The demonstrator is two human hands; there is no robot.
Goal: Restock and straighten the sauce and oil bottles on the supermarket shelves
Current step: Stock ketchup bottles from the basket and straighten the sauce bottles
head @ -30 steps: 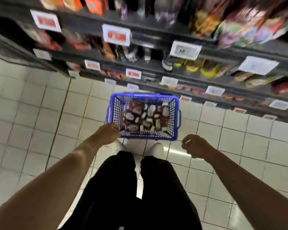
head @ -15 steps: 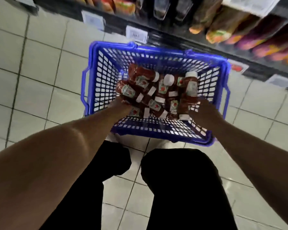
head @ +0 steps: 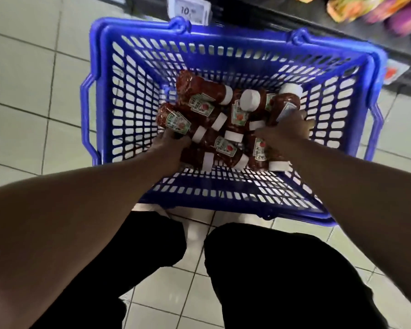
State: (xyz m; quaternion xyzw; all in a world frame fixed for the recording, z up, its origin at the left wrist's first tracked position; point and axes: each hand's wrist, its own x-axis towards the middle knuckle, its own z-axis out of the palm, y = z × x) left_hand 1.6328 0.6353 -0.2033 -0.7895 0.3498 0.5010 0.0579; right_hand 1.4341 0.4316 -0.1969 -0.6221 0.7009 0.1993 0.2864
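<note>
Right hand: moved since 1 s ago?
Yes. The right hand went from outside the blue basket, near its front rim, down inside onto the ketchup bottles.

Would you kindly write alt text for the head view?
Both hands reach into a blue basket of ketchup bottles on a tiled floor; the left hand and the right hand each grip one.

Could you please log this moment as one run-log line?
left hand grips ketchup bottle | right hand grips another | both inside blue basket on floor | none shelved yet
</note>
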